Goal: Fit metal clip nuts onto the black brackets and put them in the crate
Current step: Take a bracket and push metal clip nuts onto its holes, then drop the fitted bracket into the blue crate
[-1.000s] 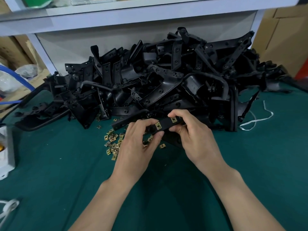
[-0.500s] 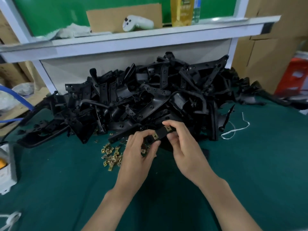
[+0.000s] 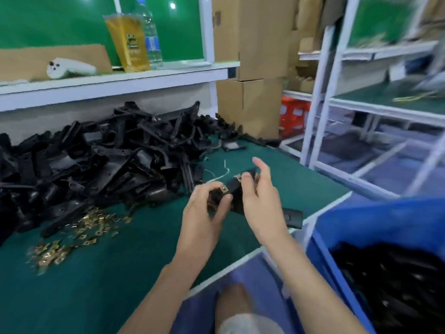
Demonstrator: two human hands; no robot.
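Both my hands hold one black bracket (image 3: 234, 191) above the green table, to the right of the big pile of black brackets (image 3: 108, 160). Two brass clip nuts (image 3: 225, 189) sit fitted on it. My left hand (image 3: 204, 210) grips its lower left end. My right hand (image 3: 261, 201) pinches the upper end with the thumb, index finger sticking out. Loose clip nuts (image 3: 79, 232) lie scattered on the table at the left. The blue crate (image 3: 361, 225) stands off the table's right edge at lower right, with dark brackets (image 3: 397, 285) inside.
A single black part (image 3: 291, 216) lies at the table's right edge by the crate. A white string (image 3: 225, 171) lies behind my hands. A white shelf (image 3: 115, 80) with a bottle and a yellow bag runs behind the pile. Cardboard boxes (image 3: 250, 100) and a white rack (image 3: 320, 92) stand to the right.
The view has swung to the right, bringing the blue crate into sight. Both hands have carried the bracket rightward, away from the pile and the loose nuts.
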